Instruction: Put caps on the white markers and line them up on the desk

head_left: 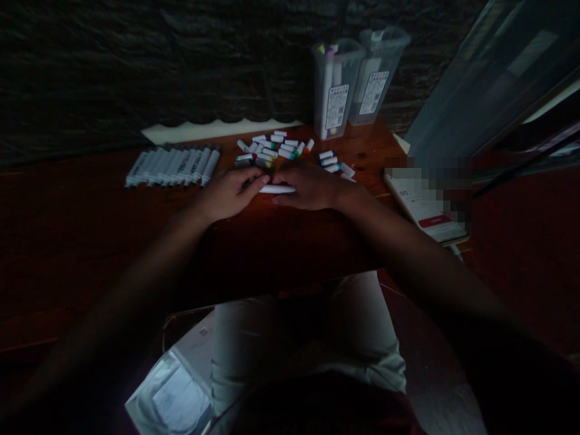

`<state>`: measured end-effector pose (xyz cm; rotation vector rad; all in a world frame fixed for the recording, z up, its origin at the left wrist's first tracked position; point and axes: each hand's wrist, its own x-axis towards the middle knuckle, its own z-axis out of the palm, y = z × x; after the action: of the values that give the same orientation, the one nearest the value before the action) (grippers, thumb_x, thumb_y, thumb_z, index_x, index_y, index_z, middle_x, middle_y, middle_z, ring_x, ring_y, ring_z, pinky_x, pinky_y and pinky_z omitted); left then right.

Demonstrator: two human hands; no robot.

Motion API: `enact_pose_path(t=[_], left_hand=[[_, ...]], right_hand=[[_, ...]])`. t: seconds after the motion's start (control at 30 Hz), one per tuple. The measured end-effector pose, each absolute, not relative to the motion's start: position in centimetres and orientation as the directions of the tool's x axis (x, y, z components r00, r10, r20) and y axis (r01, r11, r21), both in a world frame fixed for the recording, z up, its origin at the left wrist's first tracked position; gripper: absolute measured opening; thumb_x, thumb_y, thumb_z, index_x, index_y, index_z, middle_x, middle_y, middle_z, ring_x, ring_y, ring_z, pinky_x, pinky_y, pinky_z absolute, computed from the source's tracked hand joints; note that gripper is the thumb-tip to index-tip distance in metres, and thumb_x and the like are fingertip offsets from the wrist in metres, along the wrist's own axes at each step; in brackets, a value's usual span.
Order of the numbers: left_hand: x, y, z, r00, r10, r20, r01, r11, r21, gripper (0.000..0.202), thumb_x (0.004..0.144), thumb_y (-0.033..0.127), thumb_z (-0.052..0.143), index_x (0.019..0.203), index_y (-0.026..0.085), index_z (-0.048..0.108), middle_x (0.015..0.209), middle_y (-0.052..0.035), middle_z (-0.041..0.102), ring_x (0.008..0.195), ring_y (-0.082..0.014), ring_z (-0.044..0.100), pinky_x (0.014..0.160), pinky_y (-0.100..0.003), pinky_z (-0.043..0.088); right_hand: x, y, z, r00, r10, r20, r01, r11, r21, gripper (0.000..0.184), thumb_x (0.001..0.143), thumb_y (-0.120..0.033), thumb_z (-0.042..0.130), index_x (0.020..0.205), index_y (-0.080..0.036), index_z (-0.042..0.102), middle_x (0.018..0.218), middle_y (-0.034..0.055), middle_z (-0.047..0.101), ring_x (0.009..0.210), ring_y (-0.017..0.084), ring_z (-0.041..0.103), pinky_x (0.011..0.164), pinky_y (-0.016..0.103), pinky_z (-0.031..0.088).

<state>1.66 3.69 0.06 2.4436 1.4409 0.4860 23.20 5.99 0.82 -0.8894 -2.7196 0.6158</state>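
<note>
Low over the wooden table, a white marker (277,189) lies level between my two hands. My left hand (229,194) pinches its left end with thumb and fingers, and my right hand (312,186) is closed around the right end. Just beyond my fingers sits a loose pile of short white marker caps (286,153) with coloured ends. A few more caps (330,162) lie past my right hand. To the left, several white marker barrels (171,167) are lined up side by side. My fingers hide both ends of the held marker.
Two clear plastic containers (338,90) stand upright at the back right, the nearer one with markers inside. A tablet or phone (426,202) rests at the table's right edge. Behind the table (272,241) rises a dark wall. Below left is an open white box (181,386).
</note>
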Motion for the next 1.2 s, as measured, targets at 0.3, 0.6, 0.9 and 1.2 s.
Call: enact_pose_path(t=[0.3,0.6,0.9,1.2], left_hand=[[1.7,3.8,0.1,0.430,0.892,0.140,0.810,-0.450,0.375,0.036,0.096,0.042,0.040,0.096,0.017,0.065,0.084,-0.0061,0.065,0.077,-0.0176,0.057,0.073,-0.030,0.044],[2.0,3.2,0.6,0.429,0.899,0.086,0.845,-0.433,0.313,0.038,0.100,0.038,0.037,0.103,0.010,0.062,0.087,-0.0013,0.060,0.078,-0.0107,0.051,0.074,-0.022,0.039],[2.5,2.6,1.0,0.395,0.918,0.036,0.895,-0.394,0.207,0.054,0.099,0.050,0.028,0.110,0.007,0.059,0.093,0.0019,0.055,0.086,-0.0072,0.050,0.087,-0.025,0.037],[2.3,2.9,0.8,0.392,0.917,0.070,0.894,-0.397,0.206,0.047,0.099,0.046,0.031,0.115,0.012,0.059,0.097,0.0024,0.059,0.085,-0.0072,0.051,0.083,-0.022,0.039]], right_hand=[[23.2,5.7,1.1,-0.797,0.601,0.050,0.534,0.743,-0.404,0.032,0.089,-0.034,0.060,0.114,-0.013,0.062,0.107,0.0086,0.063,0.103,0.021,0.055,0.091,0.033,0.033],[23.1,5.2,1.4,-0.787,0.616,0.043,0.575,0.756,-0.312,0.036,0.089,-0.042,0.060,0.111,-0.014,0.066,0.112,0.0078,0.067,0.110,0.025,0.058,0.093,0.039,0.038],[22.7,4.0,1.9,-0.716,0.689,0.113,0.549,0.656,-0.519,0.028,0.084,-0.045,0.062,0.079,-0.018,0.070,0.083,-0.0028,0.072,0.112,0.025,0.060,0.085,0.033,0.046],[22.7,4.2,1.6,-0.800,0.593,0.092,0.516,0.757,-0.401,0.030,0.081,-0.040,0.067,0.095,-0.013,0.068,0.100,-0.0009,0.070,0.110,0.026,0.060,0.091,0.035,0.043]])
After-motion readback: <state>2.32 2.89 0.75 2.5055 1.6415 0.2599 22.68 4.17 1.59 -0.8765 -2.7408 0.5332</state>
